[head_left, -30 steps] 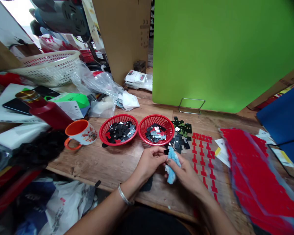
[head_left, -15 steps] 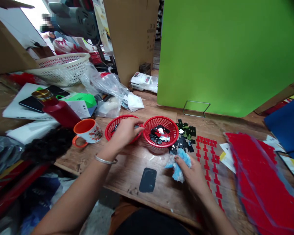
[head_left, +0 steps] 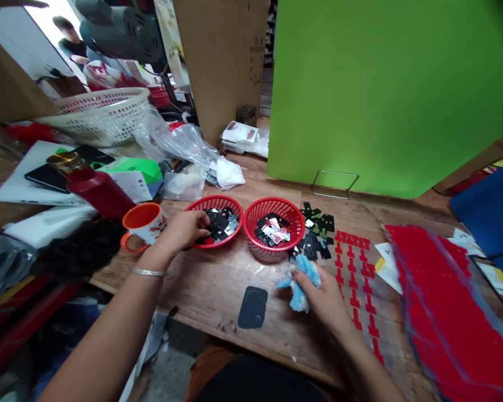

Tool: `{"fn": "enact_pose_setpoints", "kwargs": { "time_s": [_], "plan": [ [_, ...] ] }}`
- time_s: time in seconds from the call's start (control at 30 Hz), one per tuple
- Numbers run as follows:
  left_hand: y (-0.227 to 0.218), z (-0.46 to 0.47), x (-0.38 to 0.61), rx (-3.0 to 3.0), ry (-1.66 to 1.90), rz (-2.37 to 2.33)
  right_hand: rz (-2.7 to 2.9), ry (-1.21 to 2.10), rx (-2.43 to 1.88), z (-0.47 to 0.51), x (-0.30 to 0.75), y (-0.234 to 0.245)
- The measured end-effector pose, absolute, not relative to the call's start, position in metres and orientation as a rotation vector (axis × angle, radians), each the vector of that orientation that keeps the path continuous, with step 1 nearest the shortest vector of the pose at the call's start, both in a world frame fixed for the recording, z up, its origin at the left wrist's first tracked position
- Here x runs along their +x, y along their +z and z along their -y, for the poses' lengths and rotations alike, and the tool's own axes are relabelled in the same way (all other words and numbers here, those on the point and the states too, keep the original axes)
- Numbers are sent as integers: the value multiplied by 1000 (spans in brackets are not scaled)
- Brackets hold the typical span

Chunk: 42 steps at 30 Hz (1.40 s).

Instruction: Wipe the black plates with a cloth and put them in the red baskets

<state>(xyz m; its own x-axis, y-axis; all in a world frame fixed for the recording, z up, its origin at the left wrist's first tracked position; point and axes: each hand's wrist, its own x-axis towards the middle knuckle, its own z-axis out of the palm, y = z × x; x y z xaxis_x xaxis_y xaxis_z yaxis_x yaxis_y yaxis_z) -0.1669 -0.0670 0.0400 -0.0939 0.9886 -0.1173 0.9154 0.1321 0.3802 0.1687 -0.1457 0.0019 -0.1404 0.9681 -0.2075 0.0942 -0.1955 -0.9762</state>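
Observation:
My left hand (head_left: pixel 187 228) reaches over the near left rim of the left red basket (head_left: pixel 238 224). Its fingers are curled at the small black and silver metal plates (head_left: pixel 222 222) in there; whether a plate is pinched is hidden. In my right hand (head_left: pixel 318 287) is a crumpled light-blue cloth (head_left: pixel 302 282), held above the table to the right of a dark rectangular patch (head_left: pixel 252 307). The right red basket (head_left: pixel 295 241) holds more metal plates (head_left: pixel 274 230), some shiny. Beside it, a pile of dark plates (head_left: pixel 316 237) lies loose on the wood.
Rows of red T-shaped pieces (head_left: pixel 352 280) lie right of my right hand, then red sheets (head_left: pixel 444 301) in plastic. An orange-rimmed mug (head_left: pixel 148 223) and red bottle (head_left: pixel 103 192) stand left. A green board (head_left: pixel 385 100) rises behind. Another person (head_left: pixel 71 42) is far back left.
My left hand has moved left, from above the left basket to its left rim, uncovering the plates inside. The right hand with the cloth has shifted slightly left.

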Motion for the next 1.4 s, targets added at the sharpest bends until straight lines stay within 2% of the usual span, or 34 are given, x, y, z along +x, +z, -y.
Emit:
{"fn": "enact_pose_setpoints", "kwargs": {
  "time_s": [0.17, 0.37, 0.5, 0.6, 0.73, 0.97, 1.2, 1.4],
  "plan": [
    [44, 68, -165, 1846, 242, -2030, 1289, 1415, -1368, 147, 170, -2],
    [39, 71, -168, 1775, 418, -1926, 1285, 1415, -1347, 146, 169, 0],
    [36, 72, -170, 1708, 700, -1970, 1268, 1418, -1362, 146, 170, 1],
    [38, 72, -168, 1536, 1049, -2072, 1264, 1411, -1365, 146, 170, 1],
    [45, 76, -150, 1090, 1459, -1792, 1277, 1375, -1352, 146, 168, 1],
    [49, 106, -69, 627, 1187, -1285, 1375, 1168, -1347, 147, 157, 11],
    [31, 133, 1, 625, 968, -1024, 1923, 771, -1107, 150, 145, 19],
    [27, 138, 4, 659, 836, -1023, 1784, 871, -1045, 147, 152, 10]
  ]
}}
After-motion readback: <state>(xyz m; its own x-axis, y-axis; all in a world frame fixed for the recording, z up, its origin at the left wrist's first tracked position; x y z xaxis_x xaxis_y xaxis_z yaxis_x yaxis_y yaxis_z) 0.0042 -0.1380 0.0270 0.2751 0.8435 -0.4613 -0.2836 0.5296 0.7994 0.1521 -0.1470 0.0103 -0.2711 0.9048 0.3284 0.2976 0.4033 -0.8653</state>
